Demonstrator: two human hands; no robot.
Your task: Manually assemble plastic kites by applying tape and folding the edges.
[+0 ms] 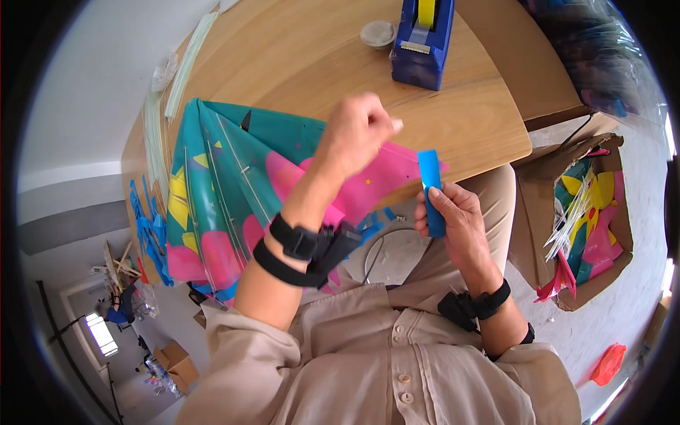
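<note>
Your right hand (459, 216) pinches a blue strip (429, 173), thumb on the front and fingers curled behind. The strip is in front of you, by the near edge of the bench (489, 138), with its top end poking up free past your thumb. Your left hand (363, 133) is up over the bench, its fingers curled in, and nothing can be seen in it.

The strip looks thin and shiny, so it should be very light and bendy, and a bit slippery. Pinch it flat near one end, and take the loose top end with your other hand if you want it straight. A hard squeeze could crease it.

The pink and green kite (227, 184) lies on the bench at your left, partly under your left arm, with its pink tip reaching out near the strip. Its skin looks soft and floppy, and it should weigh little. The thin pale rods (237, 142) in it look stiffer but could snap, so hold the kite by its edges and don't press on them.
</note>
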